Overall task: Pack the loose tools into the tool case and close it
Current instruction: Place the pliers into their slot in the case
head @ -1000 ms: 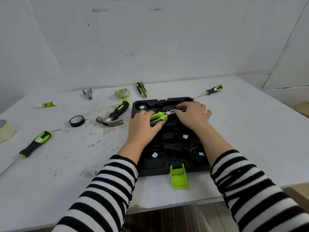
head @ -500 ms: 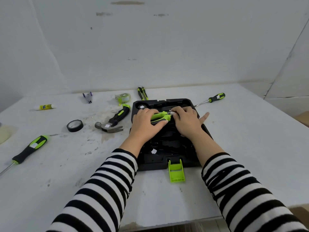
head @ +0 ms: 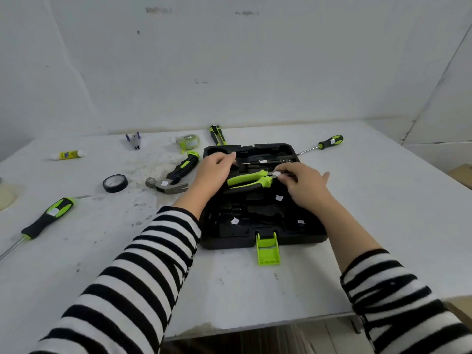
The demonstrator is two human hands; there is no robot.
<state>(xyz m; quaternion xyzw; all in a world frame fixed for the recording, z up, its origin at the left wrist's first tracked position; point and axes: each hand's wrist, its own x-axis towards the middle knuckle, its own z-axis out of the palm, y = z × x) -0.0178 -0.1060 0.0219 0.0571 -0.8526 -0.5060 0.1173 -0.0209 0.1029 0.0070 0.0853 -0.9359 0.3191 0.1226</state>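
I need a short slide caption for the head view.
Right hand seats green pliers in the open tool case.

The left hand no longer grips the pliers; it now sits off their green handles, over the case's far left corner, fingers loosely curled. The pliers lie uncovered in the case, handles in full view. The right hand now rests at their head alone, fingers spread wider

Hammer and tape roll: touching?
Apart. Head view shows bare table between the hammer head and the tape roll.
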